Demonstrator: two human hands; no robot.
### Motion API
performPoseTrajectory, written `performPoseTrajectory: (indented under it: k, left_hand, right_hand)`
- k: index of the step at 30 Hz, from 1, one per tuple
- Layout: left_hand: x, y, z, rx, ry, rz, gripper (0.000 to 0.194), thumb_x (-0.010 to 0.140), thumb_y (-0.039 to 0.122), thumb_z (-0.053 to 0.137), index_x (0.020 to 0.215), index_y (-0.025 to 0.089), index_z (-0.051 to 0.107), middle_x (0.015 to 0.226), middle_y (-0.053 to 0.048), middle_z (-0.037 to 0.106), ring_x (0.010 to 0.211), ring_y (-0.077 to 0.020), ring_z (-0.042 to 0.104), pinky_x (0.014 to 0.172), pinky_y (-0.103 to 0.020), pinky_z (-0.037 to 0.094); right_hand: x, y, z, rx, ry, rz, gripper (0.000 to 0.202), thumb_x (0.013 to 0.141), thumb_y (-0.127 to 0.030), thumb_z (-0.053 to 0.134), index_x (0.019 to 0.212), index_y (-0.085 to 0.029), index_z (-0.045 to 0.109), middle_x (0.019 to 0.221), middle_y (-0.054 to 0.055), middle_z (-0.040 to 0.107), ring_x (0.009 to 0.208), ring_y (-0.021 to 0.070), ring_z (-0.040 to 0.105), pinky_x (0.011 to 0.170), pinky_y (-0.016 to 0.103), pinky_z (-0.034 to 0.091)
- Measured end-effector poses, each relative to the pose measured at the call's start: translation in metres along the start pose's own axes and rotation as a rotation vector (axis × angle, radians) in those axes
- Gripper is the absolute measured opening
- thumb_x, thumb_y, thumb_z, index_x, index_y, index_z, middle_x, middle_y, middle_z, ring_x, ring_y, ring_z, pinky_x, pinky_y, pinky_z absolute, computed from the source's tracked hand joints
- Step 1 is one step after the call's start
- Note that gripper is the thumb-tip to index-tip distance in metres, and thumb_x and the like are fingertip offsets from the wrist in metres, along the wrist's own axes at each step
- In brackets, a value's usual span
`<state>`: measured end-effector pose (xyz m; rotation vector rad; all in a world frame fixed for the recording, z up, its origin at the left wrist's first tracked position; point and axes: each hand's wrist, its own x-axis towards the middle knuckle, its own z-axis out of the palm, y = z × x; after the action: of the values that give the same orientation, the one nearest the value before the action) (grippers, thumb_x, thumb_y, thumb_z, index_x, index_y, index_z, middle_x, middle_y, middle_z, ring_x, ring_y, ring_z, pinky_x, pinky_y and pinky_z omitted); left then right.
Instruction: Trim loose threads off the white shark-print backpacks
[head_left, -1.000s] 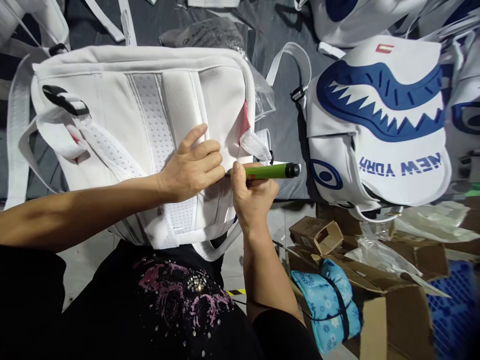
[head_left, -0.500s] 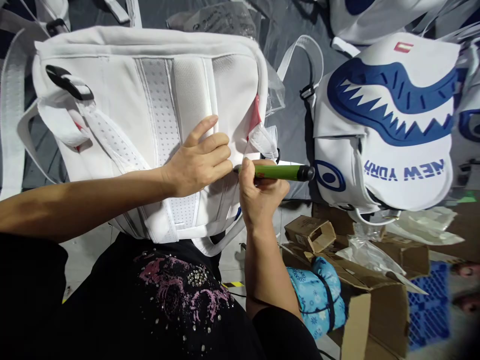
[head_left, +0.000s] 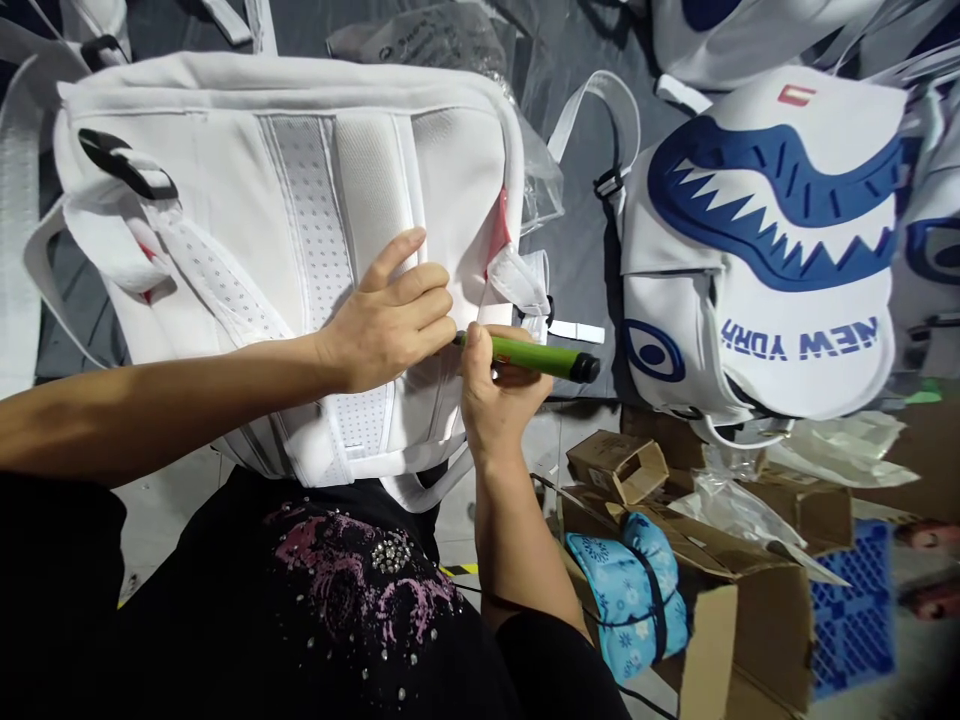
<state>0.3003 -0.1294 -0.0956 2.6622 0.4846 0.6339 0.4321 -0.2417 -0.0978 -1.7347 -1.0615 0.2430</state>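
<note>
A white backpack [head_left: 457, 150] lies back side up before me, its padded panels and straps showing. My left hand [head_left: 394, 320] is on its back panel, fingers bent against the fabric near a padded strip; the thumb is hidden underneath. In my right hand [head_left: 499, 390] is a green marker pen [head_left: 536, 355] with a black end, gripped between thumb and fingers. Its dark tip points left and meets the fabric right beside my left index finger; whether it touches the finger I cannot tell. A strap with a black buckle [head_left: 127, 165] lies across the backpack's left part.
Right of me lies another white backpack [head_left: 810, 320] with a blue toothed mouth and "NEW YORK" lettering. Clear plastic wrap [head_left: 435, 45] sits behind. Below right are a small carton [head_left: 619, 465], a blue patterned roll [head_left: 637, 600], an open cardboard box [head_left: 772, 640] and a blue pallet [head_left: 855, 610].
The marker pen's rear end has dipped and shifted left with my right hand. My left hand keeps its place on the backpack. The whole view has slid slightly.
</note>
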Motion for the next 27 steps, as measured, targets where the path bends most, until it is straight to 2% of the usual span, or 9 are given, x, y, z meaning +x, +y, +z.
performPoseTrajectory:
  k: [8, 11, 13, 17, 20, 21, 23, 25, 27]
  left_hand:
    - [-0.002, -0.001, 0.002, 0.064, -0.005, 0.046, 0.029, 0.101, 0.041, 0.04, 0.087, 0.026, 0.06, 0.087, 0.0, 0.058, 0.116, -0.021, 0.057, 0.126, -0.057, 0.026]
    - [-0.002, 0.004, -0.003, 0.183, -0.037, 0.058, 0.029, 0.101, 0.04, 0.04, 0.088, 0.025, 0.062, 0.091, -0.001, 0.061, 0.116, -0.0219, 0.057, 0.125, -0.056, 0.026]
    - [0.003, 0.003, -0.014, 0.299, -0.087, 0.09, 0.029, 0.101, 0.041, 0.041, 0.09, 0.024, 0.063, 0.094, -0.003, 0.064, 0.114, -0.0231, 0.057, 0.12, -0.056, 0.032]
    - [0.03, -0.012, -0.051, 0.529, -0.339, 0.256, 0.031, 0.092, 0.049, 0.057, 0.088, 0.02, 0.065, 0.089, -0.005, 0.068, 0.094, -0.0218, 0.06, 0.099, -0.047, 0.046]
    - [0.048, -0.014, -0.076, 0.638, -0.413, 0.224, 0.03, 0.08, 0.05, 0.072, 0.079, 0.02, 0.064, 0.078, -0.002, 0.069, 0.082, -0.0199, 0.062, 0.092, -0.042, 0.046]
    - [0.05, -0.007, -0.084, 0.65, -0.409, 0.19, 0.03, 0.078, 0.049, 0.074, 0.078, 0.021, 0.064, 0.076, -0.002, 0.069, 0.081, -0.0205, 0.063, 0.089, -0.041, 0.046]
    - [0.046, 0.022, -0.099, 0.65, -0.382, 0.145, 0.03, 0.079, 0.049, 0.073, 0.078, 0.02, 0.065, 0.075, -0.002, 0.068, 0.082, -0.0222, 0.065, 0.082, -0.038, 0.046]
    - [0.032, 0.064, -0.117, 0.645, -0.33, 0.149, 0.028, 0.084, 0.048, 0.068, 0.081, 0.02, 0.065, 0.073, -0.001, 0.066, 0.08, -0.0227, 0.066, 0.075, -0.038, 0.045]
    - [0.013, 0.108, -0.138, 0.649, -0.246, 0.16, 0.03, 0.088, 0.05, 0.061, 0.081, 0.021, 0.063, 0.067, 0.0, 0.059, 0.073, -0.0217, 0.065, 0.068, -0.037, 0.042]
  right_hand:
    - [-0.008, 0.007, -0.002, 0.063, -0.02, 0.077, 0.027, 0.092, -0.043, 0.061, 0.079, -0.019, 0.062, 0.063, -0.002, 0.059, 0.052, 0.0111, 0.055, 0.05, 0.028, 0.048]
    - [-0.01, 0.011, -0.003, 0.115, -0.02, 0.085, 0.026, 0.093, -0.044, 0.061, 0.089, -0.019, 0.065, 0.071, 0.0, 0.064, 0.058, 0.0129, 0.06, 0.053, 0.029, 0.051]
    - [-0.012, 0.013, -0.005, 0.153, -0.052, 0.088, 0.025, 0.092, -0.044, 0.062, 0.093, -0.02, 0.065, 0.073, 0.0, 0.065, 0.061, 0.0134, 0.062, 0.056, 0.029, 0.053]
    - [-0.026, 0.015, -0.017, 0.179, -0.033, 0.113, 0.025, 0.091, -0.043, 0.064, 0.087, -0.018, 0.065, 0.067, -0.002, 0.063, 0.054, 0.0117, 0.06, 0.055, 0.028, 0.053]
    - [-0.044, 0.014, -0.027, 0.256, -0.024, 0.04, 0.03, 0.093, -0.038, 0.063, 0.115, -0.018, 0.065, 0.087, 0.004, 0.073, 0.067, 0.0153, 0.071, 0.067, 0.033, 0.061]
    - [-0.049, 0.011, -0.029, 0.262, -0.02, -0.024, 0.033, 0.095, -0.036, 0.061, 0.124, -0.019, 0.063, 0.095, 0.006, 0.075, 0.076, 0.0176, 0.074, 0.075, 0.036, 0.063]
    - [-0.057, 0.002, -0.034, 0.245, 0.02, -0.18, 0.037, 0.097, -0.03, 0.059, 0.133, -0.023, 0.059, 0.11, 0.009, 0.075, 0.093, 0.0216, 0.075, 0.089, 0.043, 0.062]
    - [-0.058, -0.014, -0.042, 0.234, 0.096, -0.343, 0.041, 0.097, -0.026, 0.058, 0.138, -0.028, 0.057, 0.119, 0.008, 0.073, 0.103, 0.0237, 0.073, 0.094, 0.047, 0.06]
    - [-0.054, -0.035, -0.053, 0.241, 0.168, -0.49, 0.045, 0.097, -0.024, 0.057, 0.141, -0.032, 0.053, 0.121, 0.007, 0.072, 0.106, 0.0249, 0.072, 0.092, 0.049, 0.061]
